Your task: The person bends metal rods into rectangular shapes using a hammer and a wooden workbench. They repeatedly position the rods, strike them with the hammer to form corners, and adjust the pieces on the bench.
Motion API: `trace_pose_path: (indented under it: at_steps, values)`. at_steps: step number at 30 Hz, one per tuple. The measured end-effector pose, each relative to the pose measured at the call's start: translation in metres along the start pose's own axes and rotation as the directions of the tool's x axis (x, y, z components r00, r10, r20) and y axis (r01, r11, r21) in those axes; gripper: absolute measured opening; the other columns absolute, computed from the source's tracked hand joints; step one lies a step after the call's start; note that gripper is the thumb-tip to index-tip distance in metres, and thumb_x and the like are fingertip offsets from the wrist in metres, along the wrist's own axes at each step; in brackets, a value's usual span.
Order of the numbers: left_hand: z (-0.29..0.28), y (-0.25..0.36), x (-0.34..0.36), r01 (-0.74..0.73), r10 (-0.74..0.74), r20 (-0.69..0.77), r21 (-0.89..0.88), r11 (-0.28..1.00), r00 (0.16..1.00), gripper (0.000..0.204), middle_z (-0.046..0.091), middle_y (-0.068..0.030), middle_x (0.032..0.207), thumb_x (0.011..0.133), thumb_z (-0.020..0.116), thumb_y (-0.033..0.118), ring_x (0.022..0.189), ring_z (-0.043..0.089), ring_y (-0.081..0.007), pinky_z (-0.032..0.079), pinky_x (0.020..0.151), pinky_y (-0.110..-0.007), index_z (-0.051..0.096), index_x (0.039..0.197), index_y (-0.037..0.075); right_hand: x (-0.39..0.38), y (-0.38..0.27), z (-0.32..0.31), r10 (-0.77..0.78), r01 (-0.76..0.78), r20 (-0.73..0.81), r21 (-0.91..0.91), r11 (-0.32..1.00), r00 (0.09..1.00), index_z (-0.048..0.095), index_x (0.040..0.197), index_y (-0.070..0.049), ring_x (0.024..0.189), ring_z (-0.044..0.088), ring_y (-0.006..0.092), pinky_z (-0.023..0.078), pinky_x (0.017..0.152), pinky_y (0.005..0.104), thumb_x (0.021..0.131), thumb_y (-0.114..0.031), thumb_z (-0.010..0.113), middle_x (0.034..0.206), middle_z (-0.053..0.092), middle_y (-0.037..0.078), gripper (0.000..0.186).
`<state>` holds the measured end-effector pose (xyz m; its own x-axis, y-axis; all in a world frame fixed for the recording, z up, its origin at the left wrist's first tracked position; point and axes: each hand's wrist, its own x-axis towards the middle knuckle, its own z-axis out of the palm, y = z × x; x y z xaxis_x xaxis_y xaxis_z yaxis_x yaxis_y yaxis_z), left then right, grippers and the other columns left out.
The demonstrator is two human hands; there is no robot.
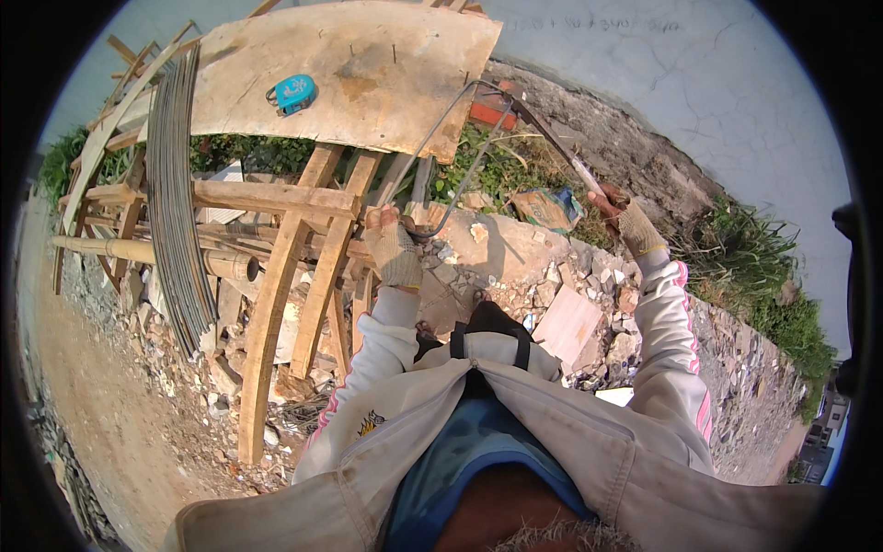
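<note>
My left hand (394, 247), in a worn knit glove, is closed round a thin grey steel rod bent into a long, narrow loop, a rebar stirrup (429, 140). The loop slants up and away to the right, past the corner of the plywood top. In my right hand (633, 221), also gloved, is the pale handle end of a long rebar bending bar (549, 134). Its dark far end meets the stirrup at the loop's top right corner. Fingers of both hands are wrapped tight.
A plywood sheet (230, 51) on wooden trestles bears a teal tape measure (292, 94) and upright nails or pins (395, 55). A bundle of steel rods (175, 193) hangs over the frame at left. Rubble (552, 294) surrounds my feet; a grey wall (736, 110) stands beyond.
</note>
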<state>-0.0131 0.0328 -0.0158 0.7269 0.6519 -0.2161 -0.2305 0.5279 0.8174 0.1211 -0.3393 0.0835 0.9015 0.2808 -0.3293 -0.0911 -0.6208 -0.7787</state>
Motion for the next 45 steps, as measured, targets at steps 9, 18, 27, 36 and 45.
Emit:
trace_pose_path:
  at_steps: [9,18,27,36,45]
  values:
    - [0.000,-0.008,0.002,-0.030,0.035,-0.082,0.064,0.998,0.996,0.025,0.051,-0.0015,0.063,0.105,0.055,0.028,0.050,0.050,-0.0125,0.044,0.046,-0.028,0.052,0.089,0.009,-0.071,0.063,-0.047,0.203,-0.204,0.029,0.185,0.961,0.979,0.054,0.077,-0.016,0.048,0.038,0.0066,0.029,0.044,0.0252,0.097,-0.053,0.066,0.060,0.040,-0.007,0.044]
    - [0.011,0.000,-0.005,-0.050,0.062,-0.111,0.106,0.993,0.992,0.025,0.051,-0.0016,0.063,0.105,0.053,0.031,0.050,0.052,-0.0118,0.045,0.042,-0.025,0.055,0.092,0.009,-0.064,0.178,-0.043,0.106,-0.097,-0.053,0.153,0.983,0.993,0.044,0.065,-0.020,0.051,0.030,0.0042,0.021,0.046,0.0278,0.101,-0.053,0.061,0.059,0.035,-0.011,0.051]
    - [0.011,0.000,0.000,-0.059,0.091,-0.190,0.171,0.984,0.978,0.021,0.054,-0.0039,0.063,0.104,0.053,0.023,0.048,0.053,-0.0141,0.047,0.040,-0.028,0.054,0.091,0.007,-0.108,0.146,-0.079,0.163,-0.212,0.205,0.245,0.946,0.965,0.051,0.077,-0.015,0.046,0.043,0.0080,0.034,0.044,0.0263,0.101,-0.060,0.054,0.056,0.043,-0.004,0.051]
    - [0.011,0.002,-0.003,-0.117,0.160,-0.136,0.279,0.953,0.978,0.025,0.055,-0.0023,0.063,0.105,0.052,0.027,0.050,0.056,-0.0127,0.049,0.042,-0.027,0.059,0.094,0.006,-0.151,0.212,-0.073,0.219,-0.201,-0.075,0.196,0.960,0.973,0.053,0.072,-0.016,0.053,0.037,0.0054,0.028,0.047,0.0284,0.100,-0.051,0.063,0.062,0.043,-0.008,0.046]
    - [-0.016,-0.017,0.015,-0.089,0.088,0.021,0.089,0.992,0.996,0.019,0.057,-0.0053,0.071,0.102,0.059,0.025,0.054,0.057,-0.0149,0.050,0.042,-0.028,0.058,0.095,0.007,-0.206,0.132,-0.019,0.358,-0.321,-0.334,0.162,0.933,0.872,0.046,0.063,-0.017,0.052,0.028,0.0063,0.018,0.050,0.0301,0.101,-0.049,0.063,0.056,0.034,-0.009,0.052]
